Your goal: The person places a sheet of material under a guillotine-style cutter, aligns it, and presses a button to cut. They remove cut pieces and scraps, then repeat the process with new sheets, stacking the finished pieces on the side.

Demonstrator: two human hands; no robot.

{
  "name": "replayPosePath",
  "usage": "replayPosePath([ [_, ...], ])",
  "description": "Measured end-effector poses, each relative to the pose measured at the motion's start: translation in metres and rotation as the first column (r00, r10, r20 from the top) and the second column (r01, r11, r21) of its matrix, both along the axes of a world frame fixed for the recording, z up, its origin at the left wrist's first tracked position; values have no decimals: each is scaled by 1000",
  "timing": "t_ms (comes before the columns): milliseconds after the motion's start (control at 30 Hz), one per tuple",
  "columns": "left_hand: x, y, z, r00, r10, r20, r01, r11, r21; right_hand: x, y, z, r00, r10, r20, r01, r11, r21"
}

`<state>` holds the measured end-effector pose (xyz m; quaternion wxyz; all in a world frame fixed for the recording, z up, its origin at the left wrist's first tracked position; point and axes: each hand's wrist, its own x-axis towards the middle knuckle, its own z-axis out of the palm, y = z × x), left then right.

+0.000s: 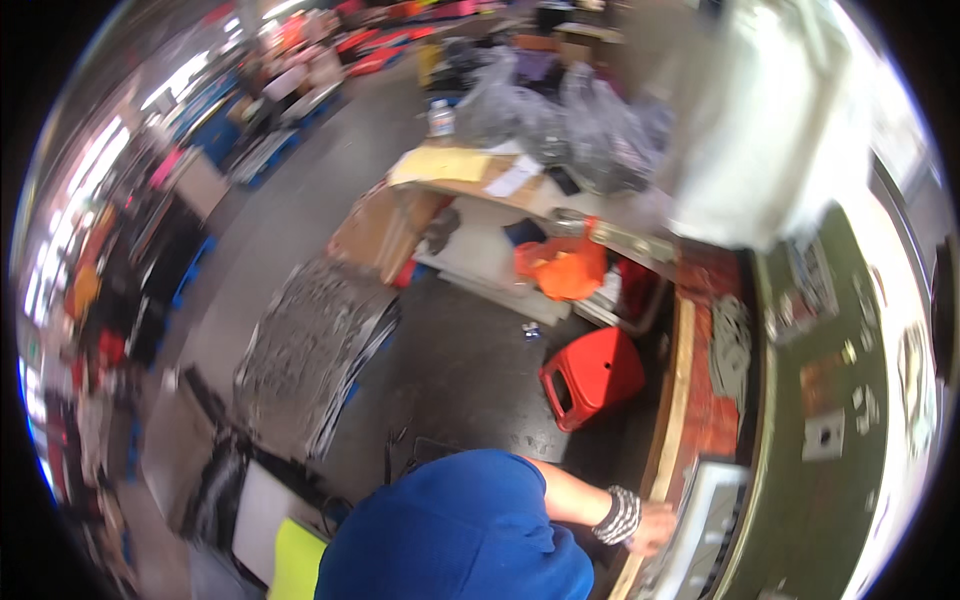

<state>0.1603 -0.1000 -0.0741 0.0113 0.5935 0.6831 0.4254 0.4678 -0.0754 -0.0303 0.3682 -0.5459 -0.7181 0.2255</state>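
Workshop or warehouse floor, dark grey concrete (440,350), heavy motion blur toward the rim. Far side: a wooden worktable (520,190) with yellow sheets, papers and clear plastic bags (560,115) piled on it; an orange bag (565,268) hangs under its edge. A red plastic stool (592,377) lies tipped on the floor beside a long bench. To the left, a stack of grey patterned sheets (310,350) leans over the floor. Shelving and coloured goods blur along the far left.

The bench on the right has a pale wooden edge (678,390), a red-brown patterned surface and a dark green mat (830,330) with small cards on it.

Right hand (652,527), with beaded bracelets on the wrist, rests at the bench's wooden edge, touching the corner of a grey-white framed panel (705,520) that lies on the bench. Fingers look curled against the frame; can't tell whether they actually clasp it – too blurred. The panel sits just to the right of the hand.

Left hand is not visible; a blue-clad shoulder (460,535) fills the lower centre.
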Motion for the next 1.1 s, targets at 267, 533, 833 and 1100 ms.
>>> replayPosePath([
  [267, 22, -25, 28, 990, -44, 134, 63, 988, -142, -79, 48, 85, 878, 133, 461, -362, 813, 456],
  [533, 62, 12, 37, 973, -158, 170, 143, 985, 93, -86, 10, 63, 960, 189, 205, -265, 850, 455],
  [833, 64, -18, 37, 937, -279, 211, 275, 960, 44, -100, -36, 60, 978, 195, 72, -207, 941, 268],
  [1100, 116, -29, 77, 846, -475, 244, 470, 879, 81, -65, -78, 64, 937, -67, -342, 22, 991, -133],
])
